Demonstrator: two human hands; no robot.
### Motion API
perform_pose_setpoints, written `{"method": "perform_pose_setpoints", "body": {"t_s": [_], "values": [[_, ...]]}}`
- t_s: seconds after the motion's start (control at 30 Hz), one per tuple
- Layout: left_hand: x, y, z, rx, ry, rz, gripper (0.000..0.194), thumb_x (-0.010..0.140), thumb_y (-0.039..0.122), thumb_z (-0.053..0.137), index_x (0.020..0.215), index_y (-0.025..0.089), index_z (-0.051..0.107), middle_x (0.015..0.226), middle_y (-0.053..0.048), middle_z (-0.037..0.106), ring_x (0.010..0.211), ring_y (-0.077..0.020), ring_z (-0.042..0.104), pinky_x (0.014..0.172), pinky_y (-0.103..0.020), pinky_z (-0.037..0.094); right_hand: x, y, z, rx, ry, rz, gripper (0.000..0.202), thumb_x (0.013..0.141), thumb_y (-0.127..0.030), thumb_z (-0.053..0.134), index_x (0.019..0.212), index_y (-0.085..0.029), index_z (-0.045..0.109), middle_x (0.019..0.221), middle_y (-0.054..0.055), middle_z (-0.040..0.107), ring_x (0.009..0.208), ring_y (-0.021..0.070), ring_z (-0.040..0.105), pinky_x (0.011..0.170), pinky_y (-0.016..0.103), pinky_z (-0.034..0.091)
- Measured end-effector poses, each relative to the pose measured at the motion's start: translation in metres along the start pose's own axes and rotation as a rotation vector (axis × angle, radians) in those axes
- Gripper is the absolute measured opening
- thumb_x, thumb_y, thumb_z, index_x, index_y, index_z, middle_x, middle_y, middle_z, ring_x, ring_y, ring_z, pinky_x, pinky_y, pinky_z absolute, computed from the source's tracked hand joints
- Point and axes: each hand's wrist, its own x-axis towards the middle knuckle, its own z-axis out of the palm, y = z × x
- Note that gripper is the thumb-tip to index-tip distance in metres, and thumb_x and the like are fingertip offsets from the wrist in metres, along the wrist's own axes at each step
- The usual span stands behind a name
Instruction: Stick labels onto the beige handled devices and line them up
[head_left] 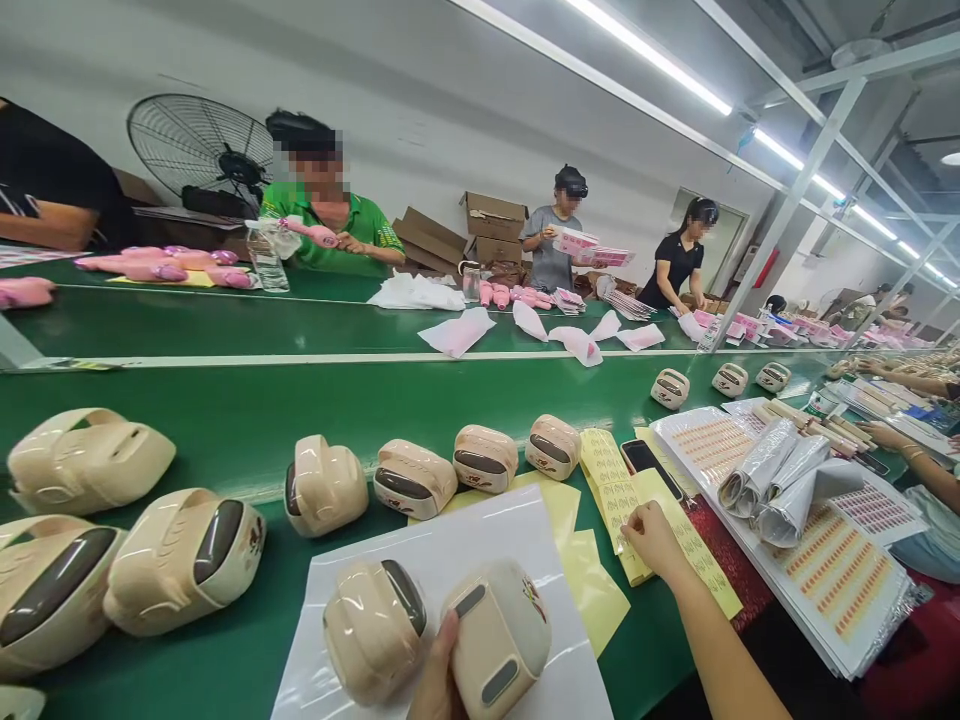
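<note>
My left hand [441, 665] grips a beige plastic handheld device [517, 625] by its side, tilted so that a face with two dark oval slots shows. Beside it, a second beige device [367, 635] rests on a white sheet [337, 585]. Over on the right, my right hand [654, 540] is closed in a pinch at a yellow label sheet [686, 535] printed with rows of small text. Whatever is between those fingertips is too small to make out. Another yellow label sheet [609, 480] lies just behind that hand.
Several beige devices, such as this one [187, 560], stand at left and along the green table [247, 395]. A phone [652, 465] and sticker sheets [840, 570] with rolled film [784, 510] lie at right. Across the belt, co-workers handle pink items and packaging.
</note>
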Motion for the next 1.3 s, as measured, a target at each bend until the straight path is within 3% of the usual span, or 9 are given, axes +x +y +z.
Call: {"method": "perform_pose_setpoints", "body": {"t_s": [0.13, 0.27, 0.37, 0.5, 0.83, 0.97, 1.1, 1.2, 1.3], "values": [[-0.002, 0.003, 0.016, 0.087, 0.031, 0.037, 0.06, 0.069, 0.053, 0.059, 0.12, 0.023, 0.053, 0.106, -0.006, 0.068, 0.105, -0.0283, 0.057, 0.088, -0.038, 0.046, -0.01, -0.005, -0.015, 0.118, -0.144, -0.007, 0.018, 0.064, -0.033, 0.058, 0.06, -0.02, 0.047, 0.071, 0.001, 0.046, 0.068, 0.0174, 0.05, 0.069, 0.031, 0.042], [0.001, 0.004, 0.026, 0.275, -0.019, 0.187, 0.062, 0.061, 0.061, 0.061, 0.112, 0.027, 0.054, 0.106, -0.004, 0.065, 0.098, -0.0261, 0.057, 0.073, -0.032, 0.048, -0.033, -0.032, -0.022, 0.396, -0.334, -0.063, 0.029, 0.066, -0.047, 0.059, 0.064, -0.02, 0.047, 0.075, 0.0, 0.048, 0.068, 0.0137, 0.048, 0.068, 0.028, 0.04], [0.003, 0.004, 0.03, 0.381, -0.036, 0.24, 0.064, 0.061, 0.063, 0.059, 0.112, 0.027, 0.05, 0.108, -0.005, 0.062, 0.094, -0.0245, 0.057, 0.071, -0.031, 0.046, -0.054, -0.065, -0.011, 0.608, -0.505, -0.122, 0.034, 0.063, -0.048, 0.066, 0.063, -0.019, 0.049, 0.075, -0.001, 0.044, 0.067, 0.0122, 0.043, 0.066, 0.026, 0.037], [0.006, 0.001, 0.031, 0.41, -0.046, 0.314, 0.066, 0.059, 0.063, 0.06, 0.112, 0.024, 0.048, 0.116, -0.009, 0.058, 0.106, -0.0289, 0.053, 0.081, -0.036, 0.044, -0.069, -0.096, 0.011, 0.545, -0.617, -0.156, 0.038, 0.06, -0.054, 0.068, 0.061, -0.019, 0.051, 0.076, -0.001, 0.042, 0.068, 0.0134, 0.041, 0.063, 0.027, 0.035], [0.003, 0.004, 0.03, 0.422, -0.075, 0.288, 0.069, 0.059, 0.063, 0.06, 0.114, 0.025, 0.045, 0.115, -0.008, 0.06, 0.104, -0.0292, 0.055, 0.084, -0.039, 0.043, -0.069, -0.104, 0.021, 0.286, -0.518, -0.197, 0.027, 0.066, -0.044, 0.063, 0.063, -0.019, 0.054, 0.076, 0.0, 0.042, 0.067, 0.0152, 0.041, 0.066, 0.031, 0.037], [0.004, 0.003, 0.029, 0.407, -0.064, 0.277, 0.068, 0.06, 0.061, 0.06, 0.115, 0.025, 0.044, 0.11, -0.007, 0.062, 0.1, -0.0283, 0.057, 0.081, -0.038, 0.045, -0.079, -0.102, 0.03, 0.237, -0.317, -0.301, 0.011, 0.07, -0.028, 0.06, 0.065, -0.02, 0.054, 0.079, 0.002, 0.042, 0.074, 0.017, 0.044, 0.065, 0.03, 0.04], [0.006, 0.004, 0.027, 0.352, -0.086, 0.285, 0.065, 0.062, 0.058, 0.061, 0.116, 0.025, 0.046, 0.111, -0.007, 0.063, 0.103, -0.028, 0.056, 0.084, -0.038, 0.045, -0.084, -0.089, 0.039, 0.418, -0.195, -0.415, 0.021, 0.079, -0.037, 0.053, 0.066, -0.021, 0.052, 0.078, 0.002, 0.045, 0.073, 0.0161, 0.047, 0.066, 0.029, 0.043], [0.003, 0.006, 0.029, 0.242, -0.146, 0.205, 0.065, 0.061, 0.061, 0.06, 0.113, 0.023, 0.051, 0.113, -0.007, 0.063, 0.107, -0.0296, 0.054, 0.087, -0.04, 0.044, -0.084, -0.074, 0.044, 0.609, -0.136, -0.261, 0.028, 0.079, -0.049, 0.053, 0.09, -0.023, 0.055, 0.099, 0.006, 0.053, 0.095, 0.0184, 0.051, 0.081, 0.031, 0.044], [-0.003, 0.006, 0.032, 0.108, -0.211, 0.057, 0.065, 0.062, 0.066, 0.057, 0.106, 0.019, 0.058, 0.107, -0.01, 0.066, 0.107, -0.0323, 0.055, 0.09, -0.043, 0.042, -0.086, -0.061, 0.053, 0.745, -0.32, 0.033, 0.056, 0.073, -0.058, 0.056, 0.12, -0.028, 0.044, 0.127, 0.008, 0.046, 0.117, 0.0213, 0.045, 0.088, 0.033, 0.043]]}}
